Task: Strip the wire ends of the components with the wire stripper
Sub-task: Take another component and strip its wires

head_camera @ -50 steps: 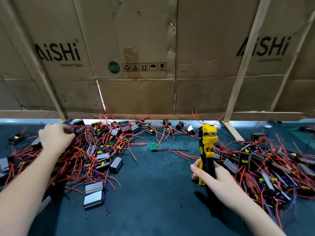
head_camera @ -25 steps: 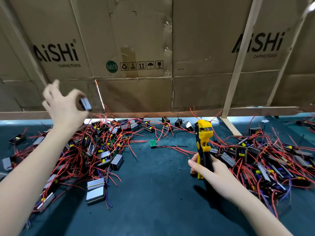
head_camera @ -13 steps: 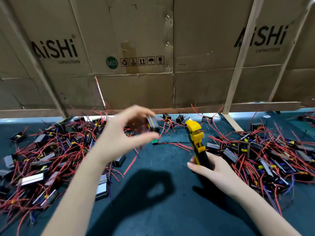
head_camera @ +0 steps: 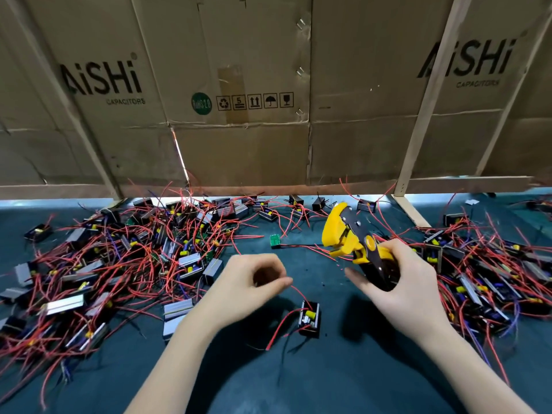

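My left hand (head_camera: 248, 282) pinches the end of a thin red wire (head_camera: 297, 289) between thumb and forefinger. That wire leads down to a small black component (head_camera: 310, 318) with a yellow part inside, hanging or resting just above the dark mat; a second red wire trails from it to the lower left. My right hand (head_camera: 397, 285) grips the black handles of the yellow and black wire stripper (head_camera: 348, 234), whose head points up and to the left, tilted toward the pinched wire. The stripper's jaws are apart from the wire.
A big tangle of black components with red wires (head_camera: 119, 258) covers the left of the dark green mat (head_camera: 298, 377). Another pile (head_camera: 484, 270) lies at the right. A small green board (head_camera: 275, 241) lies mid-table. Cardboard walls (head_camera: 248, 85) and wooden struts close off the back.
My left hand carried a component from the left pile to the middle and lowered it; it now pinches only the wire. My right hand tilted the stripper's head leftward.
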`<move>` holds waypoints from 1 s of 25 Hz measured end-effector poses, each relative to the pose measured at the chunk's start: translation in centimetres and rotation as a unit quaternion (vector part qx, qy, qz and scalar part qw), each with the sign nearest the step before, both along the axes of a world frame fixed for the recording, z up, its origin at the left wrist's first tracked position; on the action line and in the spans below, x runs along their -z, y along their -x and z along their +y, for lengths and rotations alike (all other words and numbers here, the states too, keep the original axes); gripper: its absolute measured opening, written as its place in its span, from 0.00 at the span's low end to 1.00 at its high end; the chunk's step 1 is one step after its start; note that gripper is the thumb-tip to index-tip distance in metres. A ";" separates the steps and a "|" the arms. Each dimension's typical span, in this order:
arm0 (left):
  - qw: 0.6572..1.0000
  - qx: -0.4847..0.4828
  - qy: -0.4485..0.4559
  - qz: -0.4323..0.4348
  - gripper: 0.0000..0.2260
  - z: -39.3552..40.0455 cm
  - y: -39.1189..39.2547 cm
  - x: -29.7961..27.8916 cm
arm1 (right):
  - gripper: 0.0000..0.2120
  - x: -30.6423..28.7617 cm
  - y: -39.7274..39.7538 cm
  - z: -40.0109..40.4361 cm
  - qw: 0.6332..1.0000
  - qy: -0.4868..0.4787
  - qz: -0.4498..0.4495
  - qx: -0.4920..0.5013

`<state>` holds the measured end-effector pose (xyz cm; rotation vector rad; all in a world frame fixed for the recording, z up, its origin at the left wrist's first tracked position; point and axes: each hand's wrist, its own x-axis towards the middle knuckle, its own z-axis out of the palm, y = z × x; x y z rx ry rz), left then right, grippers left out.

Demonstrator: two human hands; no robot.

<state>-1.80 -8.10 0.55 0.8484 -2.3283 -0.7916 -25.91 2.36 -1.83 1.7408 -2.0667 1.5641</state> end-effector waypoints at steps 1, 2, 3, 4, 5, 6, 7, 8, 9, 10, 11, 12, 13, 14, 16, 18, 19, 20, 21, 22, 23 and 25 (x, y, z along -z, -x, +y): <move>0.998 -0.013 0.013 -0.061 0.14 0.4 0.4 0.4 | 0.21 0.0 0.3 0.1 0.999 0.007 0.030 0.026; 0.991 -0.043 0.030 -0.124 0.20 0.7 0.8 0.8 | 0.22 0.0 0.5 0.1 0.997 0.013 0.059 0.048; 0.983 -0.070 0.039 -0.168 0.23 0.9 1.1 0.9 | 0.22 0.0 0.6 0.1 0.994 0.015 0.083 0.066; 0.979 -0.082 0.030 -0.183 0.25 0.9 1.3 0.9 | 0.22 0.0 0.7 0.1 0.992 0.015 0.102 0.079; 0.984 -0.073 -0.006 -0.165 0.24 0.9 1.2 0.9 | 0.22 0.0 0.7 0.0 0.990 0.012 0.114 0.086; 0.989 -0.042 -0.054 -0.132 0.20 0.8 1.0 0.8 | 0.23 0.1 0.6 0.0 0.989 0.008 0.120 0.089; 0.991 0.003 -0.097 -0.094 0.15 0.7 0.7 0.4 | 0.23 0.1 0.7 -0.1 0.988 0.005 0.122 0.091; 0.988 0.055 -0.125 -0.069 0.08 0.7 0.4 0.0 | 0.23 0.1 0.7 0.0 0.988 0.002 0.121 0.092; 0.982 0.114 -0.143 -0.057 0.02 0.7 0.0 -0.4 | 0.23 0.0 0.8 0.0 0.989 0.000 0.117 0.093; 0.974 0.163 -0.142 -0.064 0.07 0.6 -0.3 -0.6 | 0.22 -0.1 0.8 0.0 0.990 0.000 0.111 0.092; 0.967 0.206 -0.123 -0.082 0.12 0.7 -0.4 -0.6 | 0.22 -0.2 0.8 0.1 0.991 0.003 0.103 0.090; 0.964 0.224 -0.100 -0.106 0.14 0.8 -0.3 -0.5 | 0.22 -0.3 0.8 0.1 0.991 0.008 0.097 0.090; 0.964 0.226 -0.080 -0.118 0.15 0.9 -0.2 -0.3 | 0.21 -0.3 0.8 0.1 0.991 0.013 0.095 0.091; 0.967 0.217 -0.069 -0.117 0.14 0.9 0.1 0.0 | 0.21 -0.4 0.8 0.2 0.991 0.015 0.094 0.093; 0.978 0.179 -0.053 -0.096 0.12 0.8 0.7 0.4 | 0.21 -0.5 0.9 0.3 0.991 0.014 0.092 0.095; 0.991 0.109 -0.012 -0.078 0.08 0.5 1.1 0.8 | 0.21 -0.5 1.0 0.2 0.991 0.012 0.092 0.096; 0.995 0.069 0.013 -0.074 0.07 0.4 1.2 0.9 | 0.21 -0.4 1.0 0.2 0.990 0.011 0.097 0.097; 0.996 0.033 0.038 -0.071 0.05 0.3 1.3 1.0 | 0.21 -0.4 1.1 0.2 0.989 0.010 0.105 0.100; 0.996 0.008 0.057 -0.068 0.04 0.2 1.3 1.2 | 0.21 -0.3 1.2 0.1 0.987 0.009 0.119 0.106; 0.996 -0.003 0.066 -0.063 0.03 0.1 1.2 1.3 | 0.22 -0.1 1.3 0.1 0.984 0.005 0.136 0.116; 0.996 -0.002 0.067 -0.057 0.03 0.0 1.1 1.3 | 0.23 0.0 1.5 0.0 0.979 0.000 0.156 0.129; 0.996 0.020 0.069 -0.049 0.02 -0.1 0.9 1.3 | 0.25 0.3 2.0 -0.1 0.967 -0.011 0.203 0.156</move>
